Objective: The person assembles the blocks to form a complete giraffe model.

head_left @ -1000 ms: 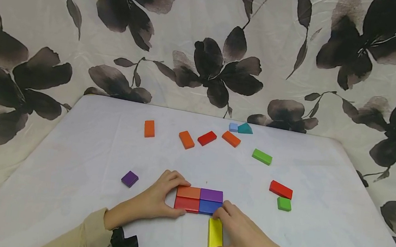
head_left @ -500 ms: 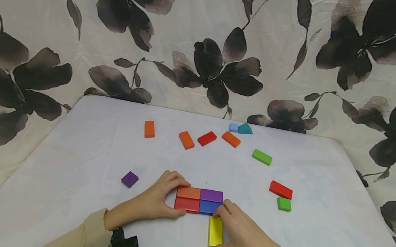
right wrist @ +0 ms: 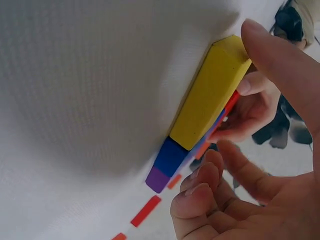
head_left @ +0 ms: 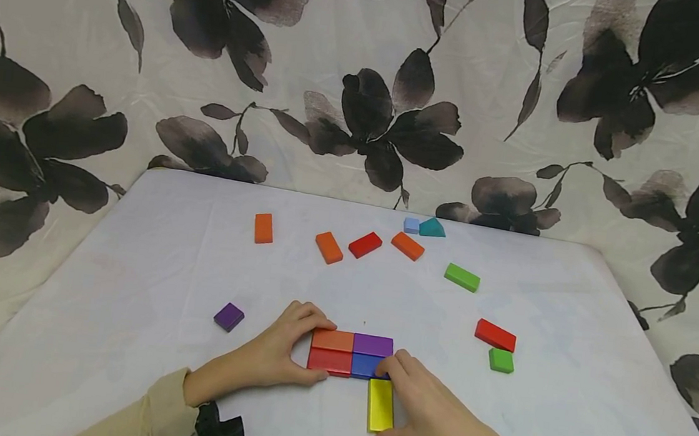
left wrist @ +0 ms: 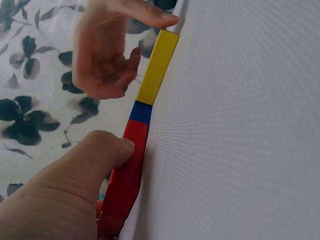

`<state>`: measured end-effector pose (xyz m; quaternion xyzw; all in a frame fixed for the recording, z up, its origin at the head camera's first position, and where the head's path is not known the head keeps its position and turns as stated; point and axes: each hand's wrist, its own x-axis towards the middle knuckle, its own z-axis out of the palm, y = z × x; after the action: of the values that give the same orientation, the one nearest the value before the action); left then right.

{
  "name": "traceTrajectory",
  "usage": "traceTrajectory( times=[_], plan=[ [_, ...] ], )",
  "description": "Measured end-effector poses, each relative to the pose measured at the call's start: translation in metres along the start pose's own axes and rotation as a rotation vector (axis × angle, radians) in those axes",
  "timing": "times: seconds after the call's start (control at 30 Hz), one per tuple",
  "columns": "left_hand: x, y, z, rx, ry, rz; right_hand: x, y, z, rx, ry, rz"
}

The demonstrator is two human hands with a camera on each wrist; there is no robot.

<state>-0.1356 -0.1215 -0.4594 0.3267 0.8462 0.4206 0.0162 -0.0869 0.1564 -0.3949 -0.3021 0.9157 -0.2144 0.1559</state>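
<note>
In the head view, an orange block (head_left: 333, 340), a purple block (head_left: 372, 345), a red block (head_left: 329, 362) and a blue block (head_left: 365, 366) lie together as a two-by-two rectangle. My left hand (head_left: 279, 347) holds its left side, thumb on the red block's near edge, fingers at the orange block's far corner. A long yellow block (head_left: 380, 406) points toward me, its far end against the blue block's near side. My right hand (head_left: 431, 414) spans it: the thumb presses the near end, and the curled index finger sits by the blue block.
A purple block (head_left: 229, 316) lies left of my left hand. Red (head_left: 496, 335) and green (head_left: 501, 360) blocks lie to the right. Farther back are several orange, red and green blocks, a light-blue block (head_left: 411, 225) and a teal block (head_left: 432, 227). Floral cloth hangs behind the white table (head_left: 157, 261).
The yellow block has slid slightly away from me, up to the blue block, along with the right thumb. The left hand and the rectangle have stayed put.
</note>
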Motion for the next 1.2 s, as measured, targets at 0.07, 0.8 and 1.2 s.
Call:
traceTrajectory(
  times=[0.07, 0.8, 1.2],
  plan=[
    [0.000, 0.000, 0.000, 0.000, -0.001, 0.000, 0.000, 0.001, -0.003, -0.005, -0.031, -0.023],
    [0.000, 0.001, 0.000, -0.004, -0.006, -0.021, 0.004, 0.014, -0.017, -0.035, -0.122, -0.146],
    [0.000, 0.001, 0.000, 0.001, 0.000, -0.011, 0.004, 0.017, -0.016, -0.028, -0.110, -0.172]
  ],
)
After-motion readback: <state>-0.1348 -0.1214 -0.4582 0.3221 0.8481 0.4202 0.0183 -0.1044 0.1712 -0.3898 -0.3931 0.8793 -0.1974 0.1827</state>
